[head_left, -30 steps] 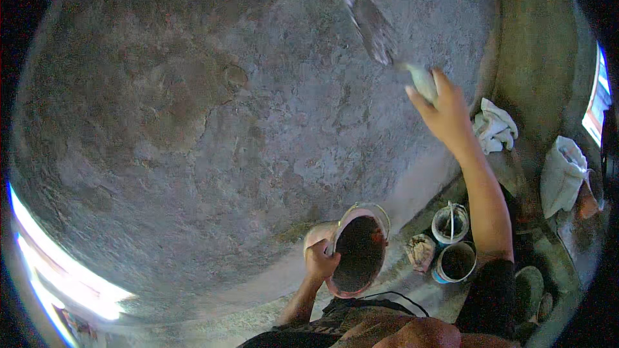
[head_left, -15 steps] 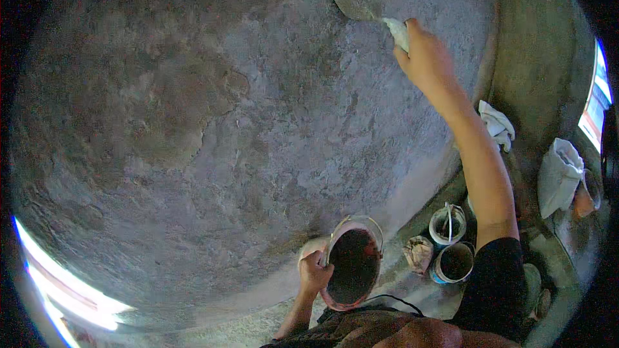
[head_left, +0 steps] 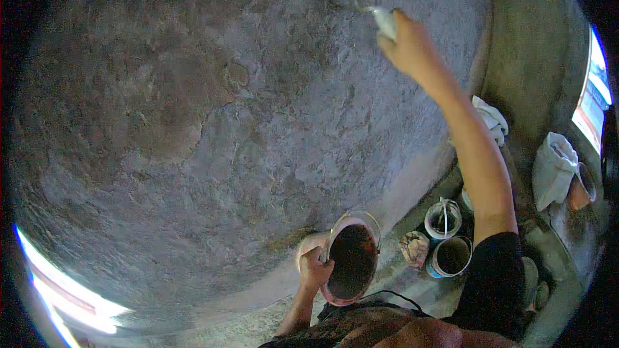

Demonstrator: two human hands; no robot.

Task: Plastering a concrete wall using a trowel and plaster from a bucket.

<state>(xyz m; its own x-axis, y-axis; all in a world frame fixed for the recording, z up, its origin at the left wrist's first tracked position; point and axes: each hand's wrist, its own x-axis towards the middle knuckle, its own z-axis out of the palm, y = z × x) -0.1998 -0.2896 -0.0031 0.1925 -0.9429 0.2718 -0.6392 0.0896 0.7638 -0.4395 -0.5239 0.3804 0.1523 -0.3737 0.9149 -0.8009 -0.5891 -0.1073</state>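
My right hand [head_left: 412, 46] is wrapped round the pale handle of a trowel [head_left: 385, 23], my arm stretched up and forward. The dark blade lies against the rough grey plastered wall [head_left: 277, 109] near the top of the view, where it hardly stands out from the surface. Low in the middle, my left hand [head_left: 315, 272] grips the rim of a pinkish bucket [head_left: 345, 296] with a raised wire handle. It is tilted, its mouth facing me, and the inside looks dark. What fills it is hard to make out.
Two small buckets, one with a white handle [head_left: 443, 220] and one with bluish sides [head_left: 451, 256], stand right of my bucket beside a crumpled paper bag [head_left: 414, 249]. Further right are a white sack [head_left: 554, 171], an orange pot [head_left: 581, 187] and a white cloth [head_left: 490, 119].
My right hand has moved slightly up and left with the trowel along the wall. My left hand still holds the bucket in nearly the same place.
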